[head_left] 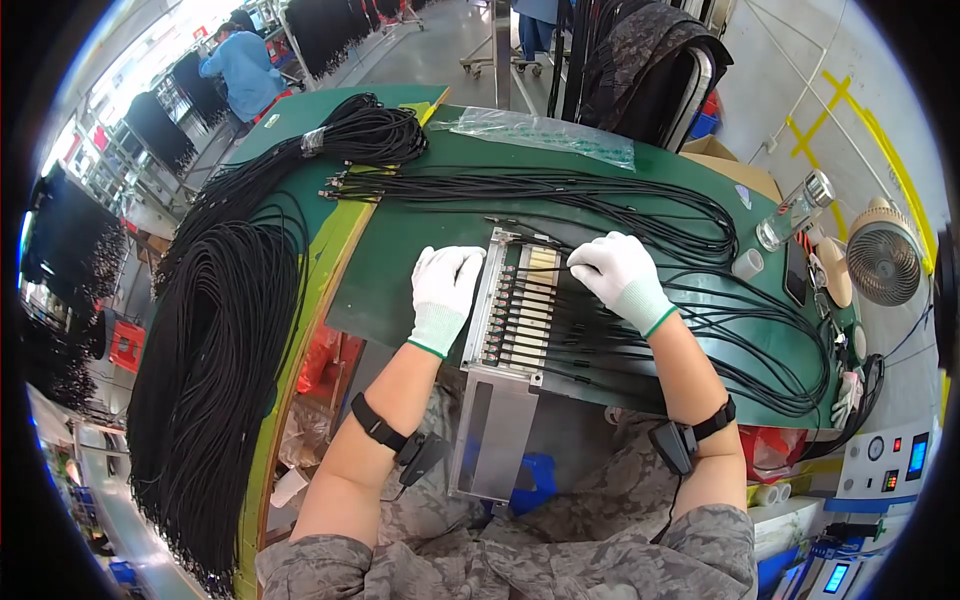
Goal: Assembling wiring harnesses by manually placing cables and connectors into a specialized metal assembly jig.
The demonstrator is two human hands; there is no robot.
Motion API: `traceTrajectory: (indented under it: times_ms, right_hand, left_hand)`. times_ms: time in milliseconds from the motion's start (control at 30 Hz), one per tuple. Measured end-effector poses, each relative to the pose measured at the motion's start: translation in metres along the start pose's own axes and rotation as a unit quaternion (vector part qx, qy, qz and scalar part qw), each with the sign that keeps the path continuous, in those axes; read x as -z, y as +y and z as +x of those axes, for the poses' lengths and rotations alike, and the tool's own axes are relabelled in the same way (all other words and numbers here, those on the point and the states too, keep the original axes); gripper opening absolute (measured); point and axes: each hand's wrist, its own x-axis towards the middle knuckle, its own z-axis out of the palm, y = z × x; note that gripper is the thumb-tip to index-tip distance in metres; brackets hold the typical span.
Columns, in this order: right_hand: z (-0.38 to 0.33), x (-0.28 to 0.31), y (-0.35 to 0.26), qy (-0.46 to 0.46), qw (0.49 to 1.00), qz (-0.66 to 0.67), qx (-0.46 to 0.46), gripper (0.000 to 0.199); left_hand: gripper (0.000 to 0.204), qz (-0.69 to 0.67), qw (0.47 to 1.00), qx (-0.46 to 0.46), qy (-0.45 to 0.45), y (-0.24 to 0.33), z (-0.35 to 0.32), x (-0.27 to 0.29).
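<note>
A metal fixture (483, 310) with a row of pale slots stands at the table's front edge, and several black cables lie side by side in it, their connector ends to the left. My right hand (618, 275), in a white glove with a green cuff, is closed on a black cable (563, 268) just right of the fixture's upper slots. My left hand (445, 290), gloved alike, is beside the fixture's left edge with its fingers curled together; whatever they may hold is hidden. From the fixture the cables loop away to the right across the green table (385, 265).
Thick black cable bundles (215, 340) hang over the left edge. Another cable bundle (560, 188) stretches across the table behind the fixture, near a clear plastic bag (545, 135). At right stand a glass bottle (795, 212), a phone (796, 272) and a fan (884, 256). A person (245, 75) works far left.
</note>
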Motion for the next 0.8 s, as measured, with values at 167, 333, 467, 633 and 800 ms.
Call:
traceTrajectory:
  times_ms: [167,333,467,633,800]
  right_hand:
    - [-0.002,0.000,-0.009,-0.020,0.998,-0.025,0.050,0.014]
    - [-0.005,-0.006,-0.026,-0.015,0.988,-0.112,0.105,0.020]
    - [0.004,-0.012,-0.019,0.076,0.992,-0.065,0.077,0.020]
    - [0.013,-0.021,0.004,0.027,0.987,-0.134,-0.083,0.014]
    - [0.016,-0.015,0.011,0.098,0.988,-0.079,-0.093,0.013]
  left_hand:
    - [0.022,-0.045,0.995,0.046,-0.073,0.006,0.002,0.002]
    - [0.032,0.127,0.979,-0.126,-0.095,0.021,-0.002,-0.007]
    - [0.034,0.181,0.965,-0.104,-0.158,0.027,-0.003,-0.005]
    - [0.030,0.130,0.977,-0.117,-0.123,0.024,-0.006,-0.015]
    - [0.021,-0.009,1.000,-0.012,-0.024,0.016,-0.003,-0.012]
